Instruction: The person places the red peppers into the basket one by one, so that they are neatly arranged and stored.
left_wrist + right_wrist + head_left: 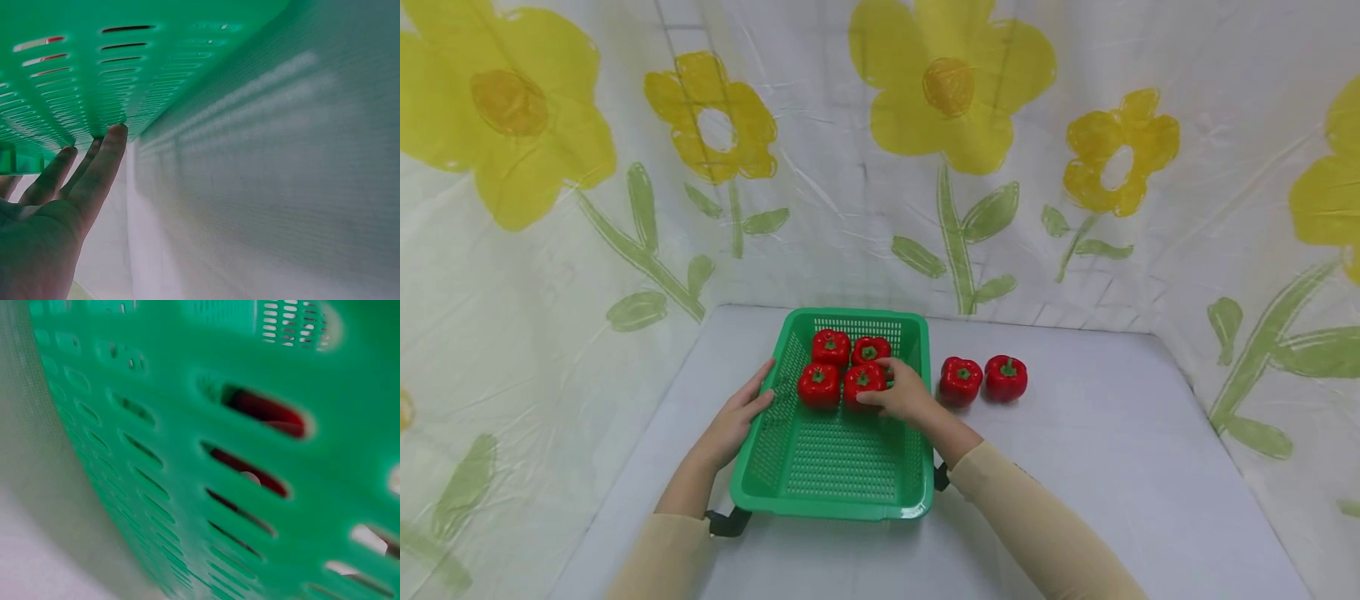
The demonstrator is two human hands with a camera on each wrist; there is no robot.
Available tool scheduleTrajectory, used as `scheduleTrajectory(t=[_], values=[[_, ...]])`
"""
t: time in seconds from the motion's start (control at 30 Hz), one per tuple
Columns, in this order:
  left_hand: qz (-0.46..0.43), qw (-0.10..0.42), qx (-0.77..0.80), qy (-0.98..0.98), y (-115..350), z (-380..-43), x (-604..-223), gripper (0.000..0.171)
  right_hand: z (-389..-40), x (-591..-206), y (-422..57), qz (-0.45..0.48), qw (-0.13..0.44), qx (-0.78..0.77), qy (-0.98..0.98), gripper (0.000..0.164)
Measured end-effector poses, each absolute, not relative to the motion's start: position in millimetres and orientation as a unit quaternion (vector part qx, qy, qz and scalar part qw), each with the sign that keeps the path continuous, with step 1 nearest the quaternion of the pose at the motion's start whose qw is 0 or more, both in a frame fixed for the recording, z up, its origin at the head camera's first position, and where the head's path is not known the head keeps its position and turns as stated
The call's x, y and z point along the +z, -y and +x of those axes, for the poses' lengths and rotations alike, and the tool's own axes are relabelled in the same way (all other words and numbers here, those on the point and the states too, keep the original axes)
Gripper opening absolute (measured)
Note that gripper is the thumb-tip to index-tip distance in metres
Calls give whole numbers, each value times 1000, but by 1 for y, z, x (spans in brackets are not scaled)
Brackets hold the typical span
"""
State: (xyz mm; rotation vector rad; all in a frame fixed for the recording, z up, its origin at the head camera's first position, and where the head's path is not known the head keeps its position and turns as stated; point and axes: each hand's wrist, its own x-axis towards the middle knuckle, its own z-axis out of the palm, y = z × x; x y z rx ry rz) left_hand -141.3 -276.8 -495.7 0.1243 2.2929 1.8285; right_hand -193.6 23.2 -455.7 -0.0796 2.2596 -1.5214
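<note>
A green plastic basket (842, 507) with slotted walls stands on the table. Inside it, toward the far end, sit two red bell peppers at the back, one of them the back-left pepper (831, 347), and a front-left pepper (819, 386). Beside that one, my right hand (904, 392) reaches over the basket's right wall and grips another red bell pepper (861, 382) between thumb and fingers. My left hand (741, 421) rests against the left wall, its fingers (103, 165) extended along the slots in the left wrist view. Basket wall (187, 475) fills the right wrist view, hiding the hand.
Two more red bell peppers, a nearer one (960, 381) and one with a green stem (1006, 378), stand on the white tabletop (1097, 467) right of the basket. A flower-printed curtain (820, 208) hangs behind and along both sides.
</note>
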Motion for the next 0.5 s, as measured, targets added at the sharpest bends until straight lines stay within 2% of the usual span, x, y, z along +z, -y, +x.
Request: scheduleTrajectory(t=[0.5], values=[[50, 102, 622, -774, 276, -141, -495, 59, -197, -463, -21, -39, 202, -505, -838, 79]])
